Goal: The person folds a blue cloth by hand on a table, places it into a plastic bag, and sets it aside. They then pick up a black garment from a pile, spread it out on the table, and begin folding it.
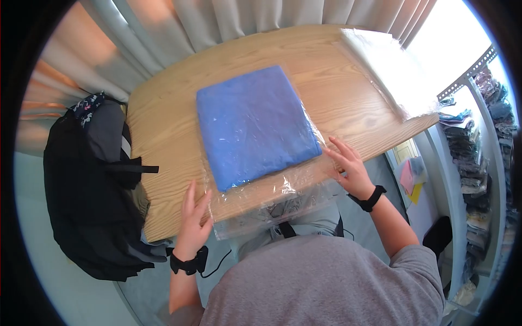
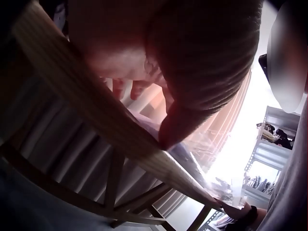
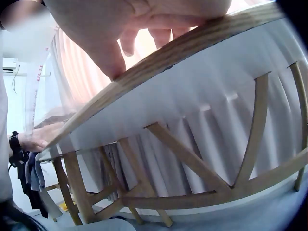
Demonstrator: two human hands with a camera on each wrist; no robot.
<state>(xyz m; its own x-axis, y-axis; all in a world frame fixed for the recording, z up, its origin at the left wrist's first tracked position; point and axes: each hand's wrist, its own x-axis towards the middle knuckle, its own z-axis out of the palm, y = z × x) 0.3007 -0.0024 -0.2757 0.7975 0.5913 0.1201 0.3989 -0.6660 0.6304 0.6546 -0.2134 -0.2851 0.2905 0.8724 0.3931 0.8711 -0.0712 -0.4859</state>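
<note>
Black garments (image 1: 81, 201) of matte, creased fabric hang in a lumpy heap at the left end of a wooden table (image 1: 168, 114) with a rounded far edge and visible grain, backed by a pleated pale curtain (image 1: 228, 16). Next, a left hand (image 1: 194, 224), a black strap (image 1: 187, 262) round its wrist, lies by the lower left corner of a clear plastic bag (image 1: 244, 209), its fingers straight and slightly apart; whether they touch the film cannot be told. At the middle of the table, a blue cloth (image 1: 255, 130), folded into a soft-cornered rectangle, lies flat inside the glossy, wrinkled bag, whose loose end hangs over the near edge. A right hand (image 1: 352, 171), also strapped, spreads its fingers wide at the bag's right edge, thumb against the table's rim. Farther right, a sheaf of clear, shiny film (image 1: 389, 70) rests near the corner, beside metal shelves (image 1: 476, 100) with a perforated post and crinkled packets (image 1: 470, 163)
</note>
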